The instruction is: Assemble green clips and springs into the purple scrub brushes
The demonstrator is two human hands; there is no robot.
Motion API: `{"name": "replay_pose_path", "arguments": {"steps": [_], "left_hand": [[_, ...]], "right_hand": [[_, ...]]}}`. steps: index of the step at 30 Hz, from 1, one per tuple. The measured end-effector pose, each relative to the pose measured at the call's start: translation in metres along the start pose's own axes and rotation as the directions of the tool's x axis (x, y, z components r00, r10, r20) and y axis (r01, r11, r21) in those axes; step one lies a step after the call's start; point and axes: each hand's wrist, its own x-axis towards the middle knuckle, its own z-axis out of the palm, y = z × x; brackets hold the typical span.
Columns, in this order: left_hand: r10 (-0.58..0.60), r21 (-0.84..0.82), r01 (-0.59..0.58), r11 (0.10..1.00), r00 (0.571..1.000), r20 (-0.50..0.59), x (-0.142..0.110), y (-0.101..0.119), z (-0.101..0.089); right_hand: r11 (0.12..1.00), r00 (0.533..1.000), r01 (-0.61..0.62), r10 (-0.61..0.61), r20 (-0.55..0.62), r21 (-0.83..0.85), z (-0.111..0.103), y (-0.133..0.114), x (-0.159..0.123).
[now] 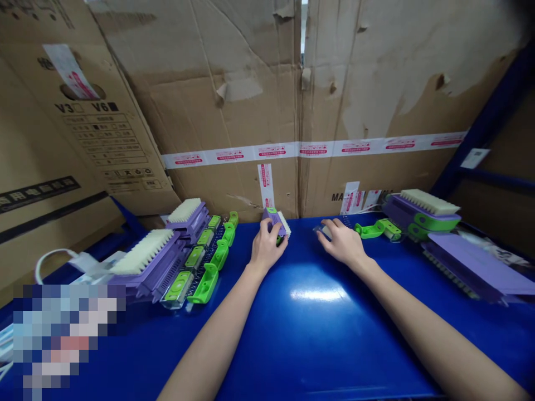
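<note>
The left hand (266,248) grasped the brush (271,215) near the table's (309,340) back; the right hand (343,243) met a clear part (320,230), its grip impossible to tell, and loose fingers risked dropping the brush.

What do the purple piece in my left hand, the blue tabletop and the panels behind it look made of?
Purple piece: probably molded plastic, from its even color; finish unclear.
Blue tabletop: smooth, glossy, perhaps painted metal or plastic; it shows a bright reflection.
Panels: matte brown cardboard, with torn surface paper.
</note>
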Motion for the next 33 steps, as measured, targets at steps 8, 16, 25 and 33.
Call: {"name": "replay_pose_path", "arguments": {"steps": [8,16,25,33], "left_hand": [[0.082,0.011,-0.082,0.997,0.996,0.024,0.002,0.004,0.000],[0.084,-0.005,-0.084,0.996,0.996,0.020,0.003,0.003,-0.001],[0.089,-0.014,-0.088,0.996,0.995,0.052,0.003,0.002,-0.003],[0.080,-0.107,-0.067,0.992,0.989,0.122,0.004,0.006,-0.011]], "right_hand": [[0.990,0.995,0.010,-0.024,0.098,0.144,0.004,0.006,0.005],[-0.097,0.771,-0.600,0.193,0.606,0.794,0.006,0.005,0.013],[-0.379,0.692,-0.674,-0.023,0.721,0.634,-0.003,0.004,0.011],[-0.130,0.798,-0.588,0.072,0.599,0.798,-0.004,0.014,0.011]]}}
